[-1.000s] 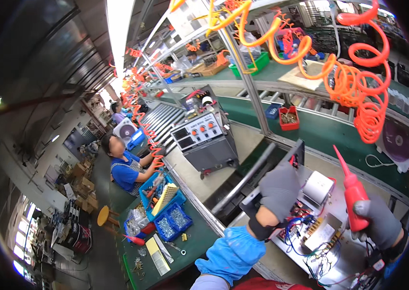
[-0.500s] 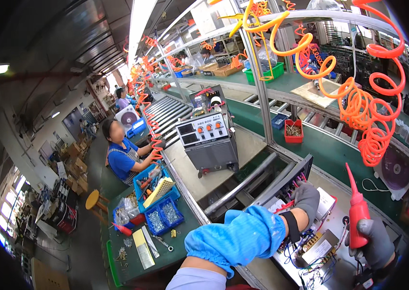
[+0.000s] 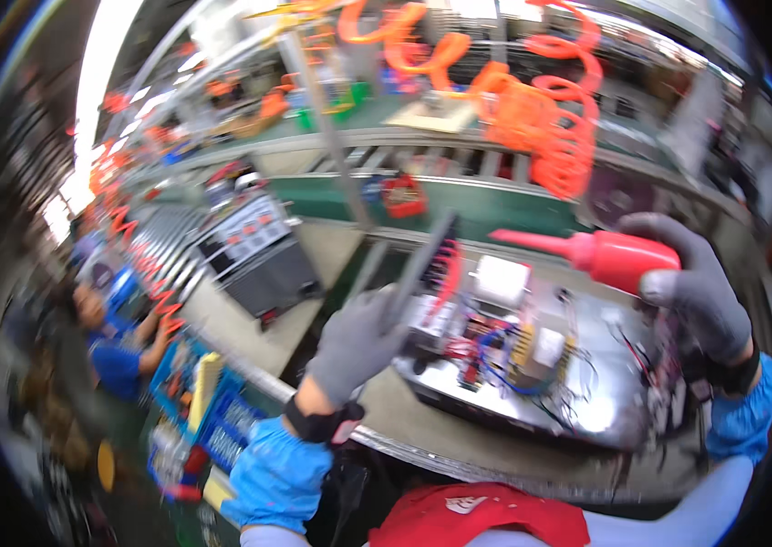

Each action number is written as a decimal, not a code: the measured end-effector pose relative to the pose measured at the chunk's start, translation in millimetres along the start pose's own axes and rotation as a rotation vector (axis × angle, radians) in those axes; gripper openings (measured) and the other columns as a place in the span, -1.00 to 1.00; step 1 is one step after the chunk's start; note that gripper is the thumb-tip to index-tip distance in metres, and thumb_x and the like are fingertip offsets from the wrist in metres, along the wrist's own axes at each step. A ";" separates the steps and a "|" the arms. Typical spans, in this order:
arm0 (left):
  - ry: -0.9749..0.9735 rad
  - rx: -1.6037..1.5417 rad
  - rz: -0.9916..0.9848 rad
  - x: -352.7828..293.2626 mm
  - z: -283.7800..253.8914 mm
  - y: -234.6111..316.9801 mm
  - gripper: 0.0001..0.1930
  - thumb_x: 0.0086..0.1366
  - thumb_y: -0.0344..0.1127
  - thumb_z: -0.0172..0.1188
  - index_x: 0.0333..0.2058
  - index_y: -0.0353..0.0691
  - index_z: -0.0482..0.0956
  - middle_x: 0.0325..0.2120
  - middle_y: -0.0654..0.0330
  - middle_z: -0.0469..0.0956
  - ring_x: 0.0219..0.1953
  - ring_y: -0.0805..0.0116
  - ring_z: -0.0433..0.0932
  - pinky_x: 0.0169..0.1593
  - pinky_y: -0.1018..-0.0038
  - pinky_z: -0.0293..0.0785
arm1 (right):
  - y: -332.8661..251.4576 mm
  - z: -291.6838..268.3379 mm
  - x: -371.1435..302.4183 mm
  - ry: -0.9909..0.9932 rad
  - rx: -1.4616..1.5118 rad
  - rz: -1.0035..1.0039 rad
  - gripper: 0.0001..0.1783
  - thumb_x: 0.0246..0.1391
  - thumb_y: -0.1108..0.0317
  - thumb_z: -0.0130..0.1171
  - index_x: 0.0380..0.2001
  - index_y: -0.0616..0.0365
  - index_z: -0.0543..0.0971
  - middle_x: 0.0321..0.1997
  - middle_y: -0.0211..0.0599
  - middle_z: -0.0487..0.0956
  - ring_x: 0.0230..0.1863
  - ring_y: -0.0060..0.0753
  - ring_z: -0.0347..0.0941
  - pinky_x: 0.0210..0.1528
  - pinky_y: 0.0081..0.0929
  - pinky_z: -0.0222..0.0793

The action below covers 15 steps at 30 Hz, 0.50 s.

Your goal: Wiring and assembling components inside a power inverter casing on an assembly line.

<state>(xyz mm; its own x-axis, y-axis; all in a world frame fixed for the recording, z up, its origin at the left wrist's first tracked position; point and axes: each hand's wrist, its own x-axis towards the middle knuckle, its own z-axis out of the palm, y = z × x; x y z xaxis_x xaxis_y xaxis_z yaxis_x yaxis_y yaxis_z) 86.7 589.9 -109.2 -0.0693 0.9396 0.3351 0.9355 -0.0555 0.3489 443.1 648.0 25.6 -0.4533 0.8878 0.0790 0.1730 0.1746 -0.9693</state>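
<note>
My left hand [image 3: 354, 346], in a grey glove, is closed on the near edge of an upright dark panel [image 3: 429, 260] at the left end of an opened machine. My right hand [image 3: 707, 292], gloved too, grips a red squeeze bottle [image 3: 618, 260]. Its long tapered nozzle points left, above the far side of the machine. The shiny metal base [image 3: 600, 406] carries a white block [image 3: 501, 281], a brown-and-white part [image 3: 543, 351] and loose blue, red and black wires. Motion blur hides the fine detail.
An assembled machine [image 3: 263, 260] stands on the line to the left, near roller tracks [image 3: 167, 251]. Blue bins [image 3: 226, 428] lie at lower left beside a co-worker in blue [image 3: 117, 365]. Orange coiled hoses [image 3: 559, 137] hang over the far side. A red bin [image 3: 402, 196] sits behind.
My view has swung right. My left hand has moved from the wiring behind the panel to its near edge. The bottle has tipped from upright to nearly level, nozzle pointing left.
</note>
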 end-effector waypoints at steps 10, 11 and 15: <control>0.433 -0.385 0.175 -12.9 63.8 -32.1 -0.49 0.00 -0.50 0.03 0.03 -0.31 0.43 -0.40 -0.16 0.57 -0.39 -0.13 0.58 -0.31 0.15 0.49 | 58.7 128.6 -166.3 0.647 0.075 0.132 -0.35 -0.27 0.34 0.38 0.00 0.24 0.44 -0.13 -0.30 0.49 -0.12 -0.45 0.45 -0.05 -0.45 0.42; 0.481 -0.357 0.222 -12.8 65.2 -32.9 -0.48 0.00 -0.50 0.03 0.03 -0.30 0.43 -0.40 -0.16 0.57 -0.40 -0.12 0.58 -0.32 0.15 0.49 | 71.3 143.7 -181.7 0.683 0.144 0.177 -0.35 -0.27 0.32 0.39 -0.02 0.24 0.45 -0.12 -0.31 0.50 -0.12 -0.44 0.45 -0.04 -0.44 0.42; 0.437 -0.323 0.169 -19.4 63.8 -32.5 -0.47 0.00 -0.51 0.01 0.05 -0.23 0.42 -0.46 -0.14 0.56 -0.47 -0.13 0.56 -0.41 0.10 0.45 | 125.9 201.4 -207.5 0.735 -0.250 0.052 -0.40 -0.22 0.22 0.41 -0.08 0.26 0.48 -0.21 -0.19 0.56 -0.22 -0.35 0.53 -0.14 -0.40 0.46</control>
<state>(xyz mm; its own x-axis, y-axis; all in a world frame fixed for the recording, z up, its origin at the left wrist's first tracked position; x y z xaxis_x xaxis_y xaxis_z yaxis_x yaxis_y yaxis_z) 79.7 595.0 -182.9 -0.1292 0.6852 0.7168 0.7976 -0.3577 0.4857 382.8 400.0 -159.7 0.2424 0.9365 0.2535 0.4102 0.1379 -0.9015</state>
